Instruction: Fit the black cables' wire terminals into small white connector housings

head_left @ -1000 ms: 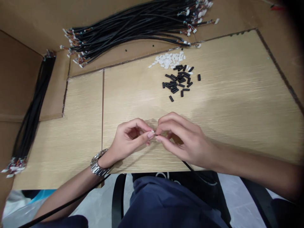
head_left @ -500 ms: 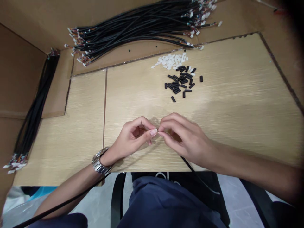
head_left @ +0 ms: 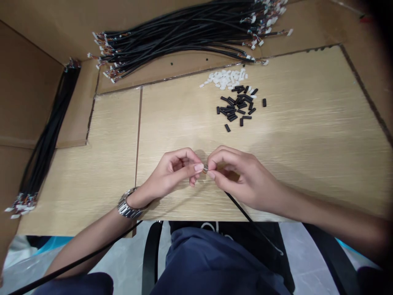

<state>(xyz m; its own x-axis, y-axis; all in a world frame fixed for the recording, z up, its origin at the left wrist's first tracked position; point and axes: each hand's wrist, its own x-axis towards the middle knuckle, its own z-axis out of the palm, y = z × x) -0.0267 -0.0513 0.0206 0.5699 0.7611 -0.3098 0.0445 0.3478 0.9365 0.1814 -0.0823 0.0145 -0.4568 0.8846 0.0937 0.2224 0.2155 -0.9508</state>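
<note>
Near the table's front edge, my left hand (head_left: pixel 175 170) is closed in a pinch, its fingertips almost touching those of my right hand. Fine coloured wires (head_left: pixel 205 169) show between the two sets of fingertips. My right hand (head_left: pixel 242 174) pinches at the wires from the other side. What my left fingertips cover is too small to make out. A black cable (head_left: pixel 242 209) runs from below my right hand over the table edge. Another length of black cable (head_left: pixel 76 262) passes under my left forearm, which wears a metal watch (head_left: pixel 129 204).
White connector housings (head_left: pixel 225 78) lie in a pile beyond my hands, with short black tubes (head_left: pixel 236 107) just nearer. A large bundle of black cables (head_left: pixel 172 37) lies at the back, another bundle (head_left: pixel 50 131) at the left. Cardboard (head_left: pixel 30 82) borders the wooden table (head_left: pixel 172 123).
My fingertips have parted slightly, and wires now show between them. The white piece seen at my left fingertips before is no longer distinct. The view has shifted a little.
</note>
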